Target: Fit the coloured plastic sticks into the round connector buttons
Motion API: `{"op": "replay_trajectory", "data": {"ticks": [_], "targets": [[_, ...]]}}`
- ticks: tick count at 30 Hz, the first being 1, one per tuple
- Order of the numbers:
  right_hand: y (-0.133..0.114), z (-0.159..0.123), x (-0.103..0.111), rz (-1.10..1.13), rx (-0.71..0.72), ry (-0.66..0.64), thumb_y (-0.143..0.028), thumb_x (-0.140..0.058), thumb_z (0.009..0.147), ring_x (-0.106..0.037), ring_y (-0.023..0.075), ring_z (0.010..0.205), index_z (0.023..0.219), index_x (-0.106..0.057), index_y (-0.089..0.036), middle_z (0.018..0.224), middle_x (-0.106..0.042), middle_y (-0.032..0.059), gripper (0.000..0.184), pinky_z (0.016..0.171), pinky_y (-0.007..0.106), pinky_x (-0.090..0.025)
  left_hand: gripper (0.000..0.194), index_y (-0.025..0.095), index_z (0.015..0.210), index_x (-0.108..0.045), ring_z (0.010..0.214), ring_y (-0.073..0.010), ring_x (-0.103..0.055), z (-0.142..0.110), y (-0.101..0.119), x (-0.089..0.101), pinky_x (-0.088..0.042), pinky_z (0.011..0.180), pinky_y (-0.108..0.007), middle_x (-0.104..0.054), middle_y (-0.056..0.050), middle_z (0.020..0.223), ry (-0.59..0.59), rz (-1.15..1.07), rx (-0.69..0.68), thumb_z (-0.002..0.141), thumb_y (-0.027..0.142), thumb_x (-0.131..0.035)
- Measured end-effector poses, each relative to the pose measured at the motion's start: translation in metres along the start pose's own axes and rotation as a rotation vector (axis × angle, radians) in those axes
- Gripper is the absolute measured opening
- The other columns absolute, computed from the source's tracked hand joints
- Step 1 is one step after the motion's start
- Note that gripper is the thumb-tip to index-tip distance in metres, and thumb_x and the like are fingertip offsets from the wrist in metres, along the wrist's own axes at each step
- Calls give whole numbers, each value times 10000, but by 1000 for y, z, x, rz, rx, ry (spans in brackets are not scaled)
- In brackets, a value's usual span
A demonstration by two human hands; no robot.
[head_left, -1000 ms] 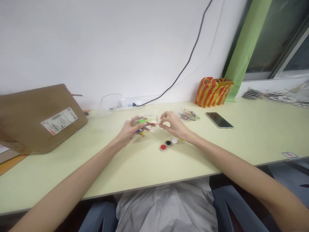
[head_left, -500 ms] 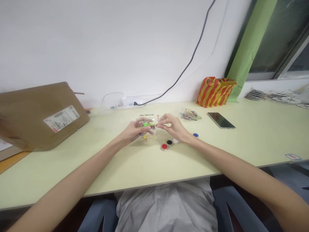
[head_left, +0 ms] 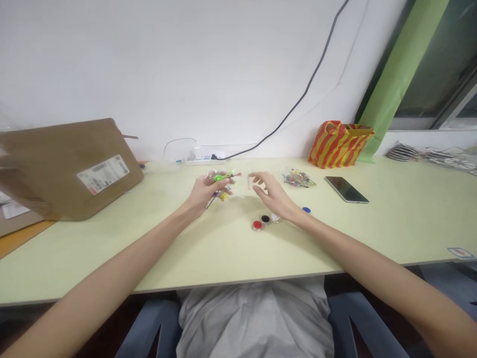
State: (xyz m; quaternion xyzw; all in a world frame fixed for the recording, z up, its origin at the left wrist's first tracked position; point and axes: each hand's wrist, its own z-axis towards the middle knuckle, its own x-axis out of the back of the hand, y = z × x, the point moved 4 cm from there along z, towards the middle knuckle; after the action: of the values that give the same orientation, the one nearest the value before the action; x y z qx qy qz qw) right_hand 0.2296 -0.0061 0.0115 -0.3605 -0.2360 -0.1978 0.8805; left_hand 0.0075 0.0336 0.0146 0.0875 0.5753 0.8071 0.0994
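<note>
My left hand (head_left: 207, 191) is closed round a small bundle of coloured pins (head_left: 222, 178) with green, red and yellow parts, held just above the pale yellow table (head_left: 223, 248). My right hand (head_left: 271, 194) hovers a little to the right of the bundle with fingers spread and nothing in them. Below my right hand lie small round caps in a row: red (head_left: 257, 224), black (head_left: 265, 219) and white (head_left: 275, 217), with a blue one (head_left: 306, 210) further right.
A brown cardboard box (head_left: 67, 169) with a label stands at the left. A white power strip (head_left: 204, 159) and black cable run along the wall. A heap of coloured pins (head_left: 298, 177), a phone (head_left: 346, 189) and a red-yellow striped bag (head_left: 339, 143) lie at the right.
My right hand let go of the thin red piece it pinched at the bundle and drew away with its fingers spread. The view shifted slightly.
</note>
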Motion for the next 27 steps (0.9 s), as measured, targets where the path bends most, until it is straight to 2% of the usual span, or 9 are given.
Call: {"op": "replay_trajectory", "data": {"ticks": [4, 9, 12, 15, 17, 19, 22, 24, 27], "targets": [[8, -1, -1, -76, -31, -36, -209, -497, 996, -564, 256, 1132, 1314, -628, -232, 1171, -607, 110, 345, 979, 421, -471, 434, 129, 1030, -736, 697, -186, -734, 3, -1, 8, -553, 537, -254, -767, -130, 1053, 36, -6, -3, 747, 431, -868], [4, 1, 2, -71, 20, -15, -163, -483, 967, -568, 240, 1078, 1104, -728, -240, 1088, -590, 90, 291, 958, 404, -467, 452, 115, 1047, -724, 690, -194, -728, -1, 0, 2, -561, 527, -263, -767, -149, 1039, -42, 2, 26, 747, 417, -875], [1, 2, 8, -31, 6, 85, -154, -471, 953, -586, 220, 970, 1085, -684, -213, 1025, -597, 80, 257, 883, 381, -481, 490, 132, 1106, -697, 709, -199, -736, -1, 0, -1, -559, 505, -249, -761, -152, 1081, -45, -35, 25, 749, 413, -877], [1, 2, 13, 16, -11, 149, -149, -458, 950, -590, 201, 864, 1031, -633, -199, 965, -633, 62, 199, 786, 346, -478, 512, 150, 1124, -682, 751, -205, -749, 1, 1, 3, -541, 456, -217, -747, -155, 1152, 28, -56, 21, 749, 443, -872], [-1, 2, 9, -1, 11, 51, -143, -450, 957, -600, 203, 859, 956, -648, -203, 948, -667, 61, 207, 785, 346, -478, 523, 165, 1134, -673, 796, -212, -760, 2, 1, 8, -546, 448, -207, -735, -147, 1199, 82, -68, 38, 745, 451, -872], [-5, 1, 1, -45, 74, -124, -151, -469, 972, -618, 221, 937, 949, -694, -207, 989, -697, 74, 233, 871, 378, -487, 554, 186, 1169, -651, 850, -223, -768, 3, 0, 12, -568, 463, -213, -727, -132, 1234, 113, -94, 61, 732, 434, -883], [-12, -5, -13, -77, 173, -358, -219, -523, 1008, -607, 265, 1139, 1099, -742, -220, 1168, -701, 113, 237, 1029, 450, -460, 619, 217, 1226, -614, 891, -241, -773, 3, -2, 13, -602, 494, -239, -727, -119, 1252, 123, -133, 75, 710, 403, -902], [-12, -7, -20, -94, 187, -429, -276, -520, 1031, -570, 288, 1255, 1190, -739, -232, 1295, -665, 135, 274, 1080, 480, -440, 625, 227, 1237, -612, 885, -246, -777, 3, -3, 12, -619, 516, -258, -732, -118, 1249, 104, -135, 70, 711, 401, -903], [-7, -7, -26, -151, 161, -454, -330, -501, 1047, -515, 320, 1342, 1275, -717, -244, 1418, -599, 155, 326, 1108, 523, -420, 612, 234, 1240, -618, 872, -245, -780, 4, -5, 10, -622, 533, -260, -737, -120, 1241, 63, -123, 59, 724, 410, -894]]}}
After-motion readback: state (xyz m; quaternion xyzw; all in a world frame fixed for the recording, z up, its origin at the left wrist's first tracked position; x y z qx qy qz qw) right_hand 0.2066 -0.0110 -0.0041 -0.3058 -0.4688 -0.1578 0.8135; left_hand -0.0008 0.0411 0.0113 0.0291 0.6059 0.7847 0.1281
